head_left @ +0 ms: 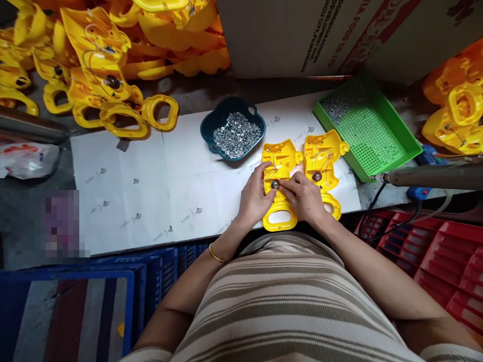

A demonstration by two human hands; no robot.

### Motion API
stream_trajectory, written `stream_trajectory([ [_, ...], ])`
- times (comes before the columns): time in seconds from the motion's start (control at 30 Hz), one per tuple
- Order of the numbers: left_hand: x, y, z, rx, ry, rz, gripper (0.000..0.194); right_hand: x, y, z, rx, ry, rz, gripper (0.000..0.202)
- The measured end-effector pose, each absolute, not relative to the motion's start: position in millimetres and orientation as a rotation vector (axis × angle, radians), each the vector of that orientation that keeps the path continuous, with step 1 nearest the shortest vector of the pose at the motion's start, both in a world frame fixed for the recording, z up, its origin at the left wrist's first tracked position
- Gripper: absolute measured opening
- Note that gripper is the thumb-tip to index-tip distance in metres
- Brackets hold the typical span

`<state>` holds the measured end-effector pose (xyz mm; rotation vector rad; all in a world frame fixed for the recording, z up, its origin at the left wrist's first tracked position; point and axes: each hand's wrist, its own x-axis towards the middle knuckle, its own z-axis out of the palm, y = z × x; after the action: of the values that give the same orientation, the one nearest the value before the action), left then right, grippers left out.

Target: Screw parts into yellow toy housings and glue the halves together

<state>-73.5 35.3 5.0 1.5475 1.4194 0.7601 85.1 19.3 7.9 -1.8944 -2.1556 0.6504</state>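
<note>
A yellow plastic housing half [279,219] with a loop handle lies open side up on the white sheet, with thin wires and a small round speaker [275,184] inside it. My left hand [253,200] grips its left edge, fingers over the rim and thumb close to the speaker. At the speaker's right side, my right hand [305,196] has its fingertips pinched together; whatever is between them is too small to make out. A second yellow housing half [323,155], also with wires and a speaker, lies just to the right, its lower part partly covered by my right hand.
A dark basin [207,131] of small metal screws stands behind my hands. To its right is a green perforated tray [381,136] with more small metal parts. Yellow housings [109,75] are piled at back left; a large carton [283,40] stands behind. A metal bar [433,177] juts in from the right.
</note>
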Motion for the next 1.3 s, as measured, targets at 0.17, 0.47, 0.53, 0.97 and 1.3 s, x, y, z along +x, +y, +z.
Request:
stream_trajectory([
  [0.17, -69, 36, 2, 1.571, 1.429, 0.766, 0.07, 85, 22, 13, -1.944, -2.345, 0.603, 0.032],
  [0.47, -110, 16, 21, 1.544, 1.609, 0.886, 0.046, 97, 21, 11, -1.702, -2.145, 0.555, 0.035],
  [0.53, -123, 11, 20, 1.482, 1.766, 0.91, 0.03, 101, 20, 14, -1.629, -2.074, 0.554, 0.033],
  [0.97, -107, 26, 32, 0.799, 1.36, 0.677, 0.034, 95, -1, 32, -1.424, -1.51, 1.353, 0.027],
  [1.3, -88, 18, 36, 0.692, 1.179, 0.638, 0.045, 83, 9, 27, -1.233, -0.762, 2.035, 0.039],
])
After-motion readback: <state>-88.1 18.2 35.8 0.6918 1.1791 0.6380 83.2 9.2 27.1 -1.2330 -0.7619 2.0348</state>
